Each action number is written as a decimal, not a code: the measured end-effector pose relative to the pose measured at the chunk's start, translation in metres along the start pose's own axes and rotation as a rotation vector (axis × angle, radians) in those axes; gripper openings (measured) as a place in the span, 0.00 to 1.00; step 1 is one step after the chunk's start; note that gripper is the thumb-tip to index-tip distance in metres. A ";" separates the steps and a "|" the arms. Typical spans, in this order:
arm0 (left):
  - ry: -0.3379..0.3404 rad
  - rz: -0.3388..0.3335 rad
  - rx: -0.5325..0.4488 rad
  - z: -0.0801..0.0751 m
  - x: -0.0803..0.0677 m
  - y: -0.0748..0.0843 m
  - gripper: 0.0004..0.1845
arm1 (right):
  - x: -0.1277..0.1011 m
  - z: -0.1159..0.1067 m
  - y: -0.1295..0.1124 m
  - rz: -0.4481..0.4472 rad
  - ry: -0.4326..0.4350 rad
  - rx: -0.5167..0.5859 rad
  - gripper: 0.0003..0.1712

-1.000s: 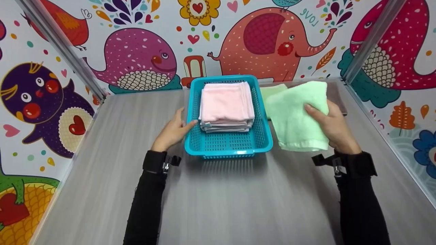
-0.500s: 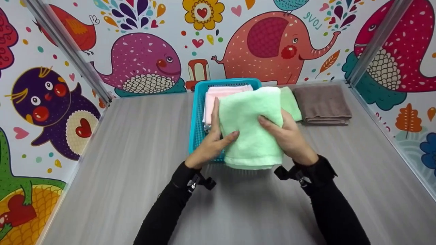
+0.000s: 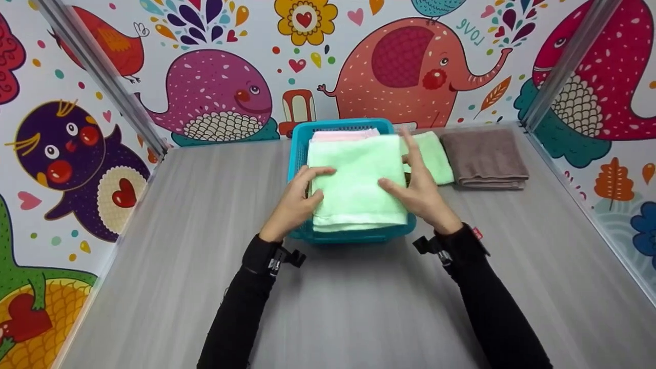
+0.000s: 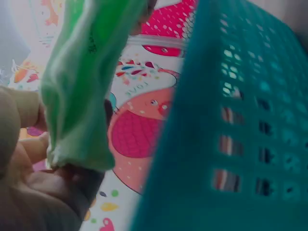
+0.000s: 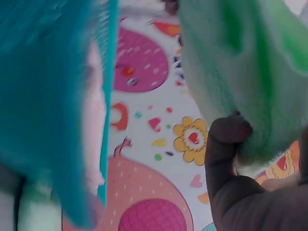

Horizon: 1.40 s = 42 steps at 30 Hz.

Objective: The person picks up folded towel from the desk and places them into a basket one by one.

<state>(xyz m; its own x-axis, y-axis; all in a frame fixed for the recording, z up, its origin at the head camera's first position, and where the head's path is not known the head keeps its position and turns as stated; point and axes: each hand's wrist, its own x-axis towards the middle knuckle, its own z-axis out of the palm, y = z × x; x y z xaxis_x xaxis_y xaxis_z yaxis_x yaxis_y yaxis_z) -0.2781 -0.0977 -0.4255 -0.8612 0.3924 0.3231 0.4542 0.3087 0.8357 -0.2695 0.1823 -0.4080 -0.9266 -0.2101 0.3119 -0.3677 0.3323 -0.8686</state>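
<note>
A folded light green towel (image 3: 359, 179) is held over a teal plastic basket (image 3: 353, 237), hiding most of the folded pink towels (image 3: 344, 135) inside. My left hand (image 3: 294, 202) grips the green towel's left side, thumb and index finger on top. At its right side, my right hand (image 3: 423, 193) holds the edge with the thumb on top, its index finger raised and blurred. In the left wrist view the green towel (image 4: 79, 101) hangs beside the basket wall (image 4: 187, 144). The right wrist view shows a bent digit against the green towel (image 5: 260, 91).
Right of the basket lie another green towel (image 3: 435, 160) and a folded brown towel stack (image 3: 484, 156) on the grey table (image 3: 359, 307). Walls with cartoon animal prints (image 3: 225, 92) enclose the back and both sides.
My right hand has brought the green towel leftward from beside the basket to over it. My left hand has left the basket rim and taken the towel's left side. The towel now sits farther back.
</note>
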 end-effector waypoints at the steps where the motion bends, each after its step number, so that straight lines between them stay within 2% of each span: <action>1: -0.014 -0.025 0.033 0.000 0.001 -0.003 0.26 | 0.002 0.002 0.004 -0.019 -0.004 -0.080 0.43; 4: -0.095 -0.105 0.162 -0.002 0.002 -0.011 0.28 | 0.005 0.009 0.016 -0.055 -0.093 -0.242 0.21; 6: -0.162 -0.151 0.280 -0.001 0.001 -0.015 0.28 | 0.006 0.013 0.021 -0.060 -0.177 -0.311 0.12; 9: -0.256 -0.179 0.459 0.001 0.001 -0.018 0.28 | 0.006 0.017 0.026 -0.046 -0.295 -0.384 0.14; 12: -0.321 -0.157 0.614 0.005 0.002 -0.019 0.29 | 0.007 0.022 0.028 -0.046 -0.372 -0.474 0.19; 17: -0.397 -0.143 0.769 0.009 0.005 -0.019 0.28 | 0.006 0.029 0.028 -0.064 -0.455 -0.633 0.20; 23: -0.453 -0.184 0.880 0.013 0.007 -0.016 0.27 | 0.008 0.035 0.029 -0.083 -0.488 -0.748 0.17; 27: -0.483 -0.255 0.933 0.018 0.007 -0.013 0.28 | 0.007 0.038 0.028 -0.060 -0.538 -0.802 0.14; 30: -0.483 -0.308 0.959 0.022 0.008 -0.011 0.26 | 0.006 0.038 0.026 -0.049 -0.546 -0.819 0.15; 34: -0.452 -0.357 0.982 0.026 0.010 -0.010 0.27 | 0.005 0.039 0.026 -0.065 -0.502 -0.841 0.21; 38: -0.370 -0.341 0.983 0.028 0.010 -0.010 0.26 | 0.003 0.042 0.026 -0.073 -0.416 -0.857 0.26; 40: -0.326 -0.298 0.944 0.027 0.009 -0.012 0.24 | 0.002 0.044 0.025 -0.067 -0.368 -0.873 0.27; 42: -0.310 -0.222 0.849 0.024 0.007 -0.013 0.22 | 0.002 0.046 0.025 -0.080 -0.315 -0.904 0.27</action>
<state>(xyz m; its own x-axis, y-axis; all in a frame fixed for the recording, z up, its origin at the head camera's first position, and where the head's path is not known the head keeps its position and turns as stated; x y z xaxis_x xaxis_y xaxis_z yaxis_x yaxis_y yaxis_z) -0.2848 -0.0782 -0.4452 -0.9044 0.4248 -0.0407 0.4066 0.8867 0.2199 -0.2773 0.1475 -0.4467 -0.8807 -0.4568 0.1253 -0.4730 0.8619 -0.1828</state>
